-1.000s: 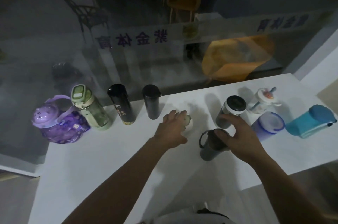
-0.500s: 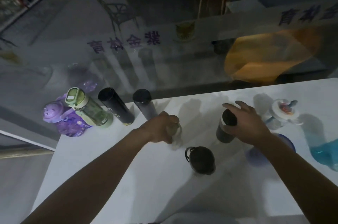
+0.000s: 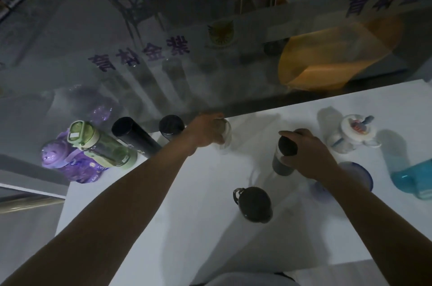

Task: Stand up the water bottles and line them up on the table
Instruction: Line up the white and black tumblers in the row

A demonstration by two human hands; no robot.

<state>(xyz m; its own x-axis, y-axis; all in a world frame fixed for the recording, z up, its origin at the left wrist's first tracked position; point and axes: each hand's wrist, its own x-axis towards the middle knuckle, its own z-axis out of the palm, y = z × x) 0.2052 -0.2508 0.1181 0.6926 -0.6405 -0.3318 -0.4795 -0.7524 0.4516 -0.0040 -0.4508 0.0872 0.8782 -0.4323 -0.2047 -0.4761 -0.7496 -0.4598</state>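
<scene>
A row stands at the back left of the white table [image 3: 187,204]: a purple jug [image 3: 67,164], a green bottle [image 3: 102,145], a tall black flask [image 3: 133,136] and a shorter black flask [image 3: 170,126]. Just right of that flask, my left hand [image 3: 205,131] grips a small white bottle [image 3: 225,138] held upright by the glass. Further right, my right hand [image 3: 306,157] holds the black lid of a grey bottle [image 3: 280,164], which is upright. A dark bottle with a loop handle [image 3: 254,204] stands alone nearer to me.
A white cup with a straw lid [image 3: 353,136], a blue-rimmed tumbler [image 3: 360,176] partly behind my right wrist, and a teal bottle [image 3: 413,178] are at the right. A glass wall [image 3: 210,63] runs along the table's far edge. The table's left edge drops off beside the purple jug.
My left hand carried the white bottle back toward the glass, next to the short black flask. My right hand left the dark loop-handled bottle and took the grey bottle's lid.
</scene>
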